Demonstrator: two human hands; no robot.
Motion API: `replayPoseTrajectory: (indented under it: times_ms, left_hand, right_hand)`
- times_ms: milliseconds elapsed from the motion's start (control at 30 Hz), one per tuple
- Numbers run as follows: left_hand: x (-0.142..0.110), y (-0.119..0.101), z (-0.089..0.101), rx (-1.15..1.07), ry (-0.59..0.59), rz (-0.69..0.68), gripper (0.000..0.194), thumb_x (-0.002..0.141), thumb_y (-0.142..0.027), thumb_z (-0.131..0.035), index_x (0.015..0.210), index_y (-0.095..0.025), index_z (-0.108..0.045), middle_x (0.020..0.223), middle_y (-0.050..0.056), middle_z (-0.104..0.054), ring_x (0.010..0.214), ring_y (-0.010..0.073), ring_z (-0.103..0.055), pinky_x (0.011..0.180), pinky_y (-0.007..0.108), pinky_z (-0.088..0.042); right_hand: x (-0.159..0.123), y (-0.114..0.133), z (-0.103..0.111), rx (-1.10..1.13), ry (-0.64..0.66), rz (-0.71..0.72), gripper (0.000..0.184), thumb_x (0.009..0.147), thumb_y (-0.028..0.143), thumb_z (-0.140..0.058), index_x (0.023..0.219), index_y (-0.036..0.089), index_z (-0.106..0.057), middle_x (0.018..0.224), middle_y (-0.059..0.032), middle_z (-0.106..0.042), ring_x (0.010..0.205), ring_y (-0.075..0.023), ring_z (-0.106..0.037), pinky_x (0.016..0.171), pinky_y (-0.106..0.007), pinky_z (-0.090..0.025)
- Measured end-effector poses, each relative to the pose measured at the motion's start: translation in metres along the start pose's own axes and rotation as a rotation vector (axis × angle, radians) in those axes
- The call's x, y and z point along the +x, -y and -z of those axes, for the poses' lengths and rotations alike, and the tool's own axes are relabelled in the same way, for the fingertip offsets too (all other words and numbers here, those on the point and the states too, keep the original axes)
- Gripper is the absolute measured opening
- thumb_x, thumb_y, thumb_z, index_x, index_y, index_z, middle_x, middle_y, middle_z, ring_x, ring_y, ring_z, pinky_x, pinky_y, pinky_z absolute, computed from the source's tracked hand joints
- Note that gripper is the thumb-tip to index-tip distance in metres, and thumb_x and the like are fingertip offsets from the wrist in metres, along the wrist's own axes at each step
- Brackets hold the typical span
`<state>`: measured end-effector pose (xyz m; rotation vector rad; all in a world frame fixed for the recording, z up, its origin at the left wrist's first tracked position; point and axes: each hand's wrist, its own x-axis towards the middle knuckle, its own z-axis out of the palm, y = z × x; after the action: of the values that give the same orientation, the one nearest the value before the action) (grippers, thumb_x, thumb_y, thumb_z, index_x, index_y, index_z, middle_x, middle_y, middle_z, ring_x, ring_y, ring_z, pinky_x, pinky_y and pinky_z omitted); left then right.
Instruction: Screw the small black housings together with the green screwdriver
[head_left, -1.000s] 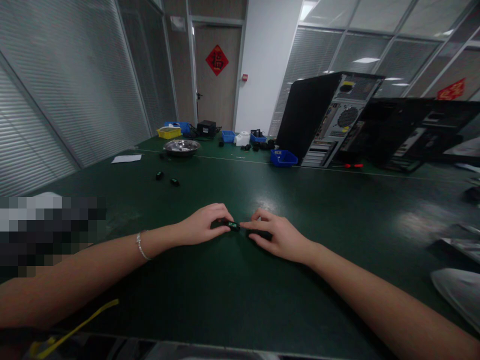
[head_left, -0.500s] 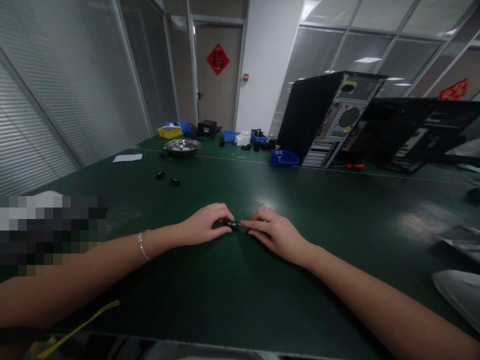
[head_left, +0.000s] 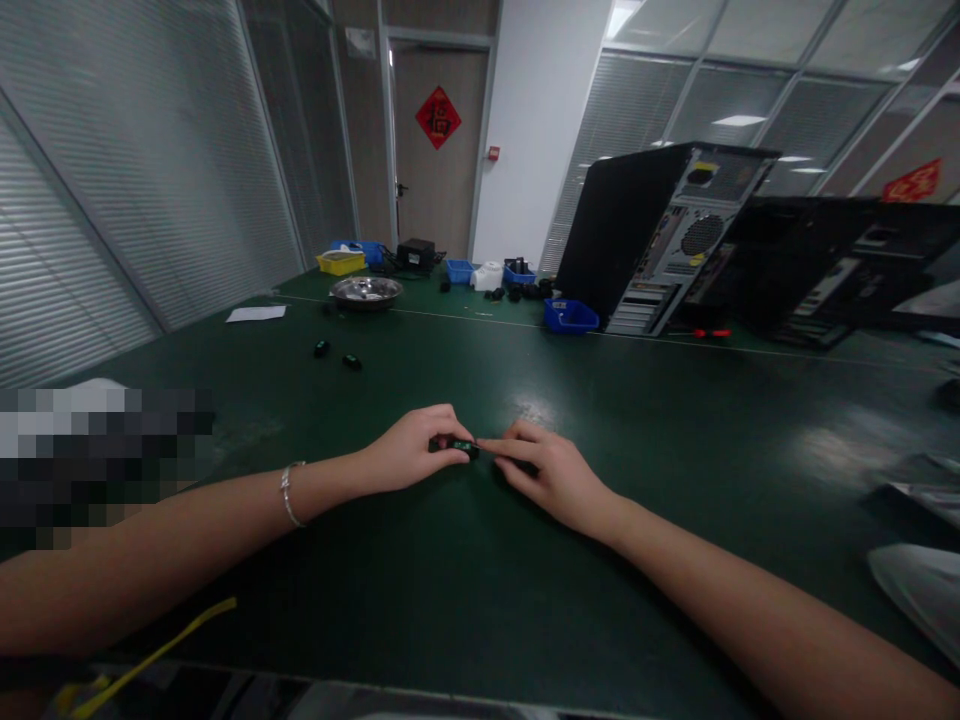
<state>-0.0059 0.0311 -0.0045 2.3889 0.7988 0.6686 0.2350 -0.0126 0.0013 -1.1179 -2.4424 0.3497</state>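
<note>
A small black part [head_left: 463, 448] with a green circuit-board-like face is pinched between the thumb and fingers of my left hand [head_left: 411, 448], low over the green table [head_left: 480, 580]. My right hand [head_left: 559, 475] lies just to the right, its index finger stretched out to the part's right end and its thumb apart below. I see nothing held in it, though the fingertip is too small to judge firm contact. Two similar black parts, a left one [head_left: 322, 348] and a right one [head_left: 352, 362], lie farther back on the left.
At the back stand a steel bowl [head_left: 366, 292], a yellow tray [head_left: 342, 262], a blue bin [head_left: 571, 316] and a tall computer case [head_left: 622, 235]. White paper [head_left: 256, 314] lies at the left. A yellow strap [head_left: 161, 650] crosses the near edge. Another person is blurred out at left.
The black part shows slightly more to the left, between my left thumb and fingers. My right index fingertip has shifted slightly left and up. Other things stay in place.
</note>
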Motion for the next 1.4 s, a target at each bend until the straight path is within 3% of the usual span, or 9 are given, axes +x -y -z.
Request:
replayPoseTrajectory:
  times_ms: [267,500,733,900,1167,1400]
  left_hand:
    - [0.000,0.004,0.000,-0.093,-0.011,0.036,0.016,0.086,-0.024,-0.068,0.102,-0.019,-0.072,0.087,0.002,-0.057,0.076,0.0152,-0.055,0.068,0.026,-0.044]
    - [0.001,0.005,0.000,-0.107,-0.002,0.045,0.018,0.087,-0.023,-0.068,0.103,-0.017,-0.072,0.086,0.002,-0.056,0.075,0.0151,-0.054,0.069,0.026,-0.044]
    - [-0.001,-0.002,-0.001,-0.025,-0.017,0.030,0.017,0.087,-0.023,-0.067,0.102,-0.016,-0.071,0.087,0.003,-0.056,0.076,0.0150,-0.054,0.067,0.025,-0.042]
    - [0.000,-0.003,0.000,-0.038,-0.022,0.027,0.016,0.087,-0.021,-0.066,0.101,-0.016,-0.072,0.085,0.002,-0.056,0.075,0.0147,-0.054,0.067,0.025,-0.042]
    - [0.001,0.004,0.000,-0.115,-0.021,0.058,0.015,0.085,-0.021,-0.069,0.099,-0.015,-0.072,0.084,0.001,-0.055,0.073,0.0143,-0.053,0.067,0.025,-0.042]
    - [0.002,0.005,0.001,-0.155,0.038,0.045,0.016,0.087,-0.026,-0.067,0.099,-0.016,-0.071,0.085,0.001,-0.055,0.075,0.0144,-0.054,0.069,0.025,-0.042]
  right_hand:
    - [-0.001,-0.004,-0.006,-0.009,-0.043,0.030,0.037,0.096,0.022,-0.052,0.130,0.031,-0.060,0.099,-0.0050,-0.058,0.088,-0.0189,-0.059,0.074,-0.030,-0.051]
    - [-0.001,-0.002,-0.007,-0.162,-0.060,0.062,0.038,0.094,0.020,-0.053,0.130,0.028,-0.061,0.101,-0.0070,-0.059,0.088,-0.0208,-0.058,0.072,-0.032,-0.049]
    - [0.001,0.000,-0.008,0.043,-0.055,-0.057,0.037,0.093,0.018,-0.055,0.126,0.033,-0.063,0.098,-0.0017,-0.061,0.083,-0.0157,-0.061,0.072,-0.027,-0.048]
    - [0.000,0.000,-0.010,0.079,-0.075,-0.062,0.037,0.092,0.017,-0.056,0.125,0.033,-0.064,0.098,-0.0013,-0.061,0.083,-0.0152,-0.061,0.072,-0.027,-0.048]
    - [-0.001,0.002,-0.010,-0.107,-0.093,0.006,0.035,0.094,0.019,-0.053,0.126,0.027,-0.064,0.098,-0.0045,-0.060,0.081,-0.0168,-0.059,0.066,-0.027,-0.046]
    - [0.000,0.001,-0.009,-0.314,-0.124,0.148,0.036,0.095,0.019,-0.052,0.129,0.023,-0.061,0.100,-0.0088,-0.060,0.085,-0.0208,-0.056,0.068,-0.032,-0.045]
